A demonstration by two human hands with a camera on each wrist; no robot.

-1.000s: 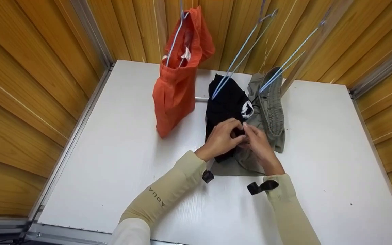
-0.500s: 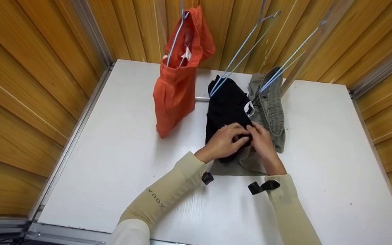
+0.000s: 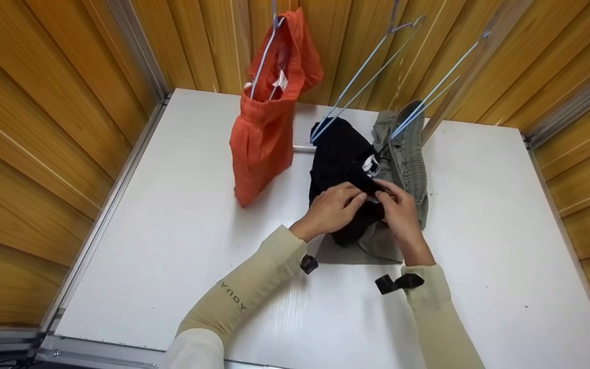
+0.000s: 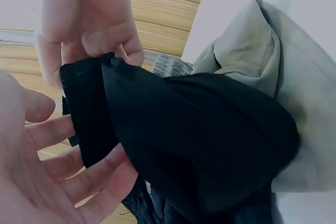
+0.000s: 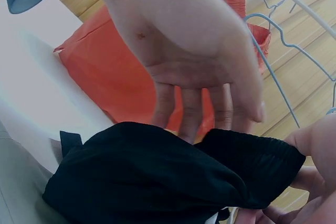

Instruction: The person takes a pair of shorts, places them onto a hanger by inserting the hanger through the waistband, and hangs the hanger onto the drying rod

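Black shorts (image 3: 338, 154) with an elastic waistband hang on a blue wire hanger (image 3: 392, 31), a bit of white showing at their right side. My left hand (image 3: 328, 211) pinches the waistband edge between thumb and fingers. Opposite it, my right hand (image 3: 400, 210) grips the same band, thumb on top. In the left wrist view the ribbed black band (image 4: 86, 114) stretches between both hands. Seen from the right wrist, the left fingers run behind the black cloth (image 5: 142, 171), their tips hidden.
Orange shorts (image 3: 267, 138) hang on another hanger to the left. Grey-green shorts (image 3: 412, 169) on a third hanger lie close behind and right of the black ones. All are over a white table (image 3: 182, 220), with wood-panel walls around and a wooden post (image 3: 454, 92) at the back right.
The hands have moved slightly apart, the right one outward, and black fabric now shows spread between them. The lower end of the black shorts' hanger has shifted left.
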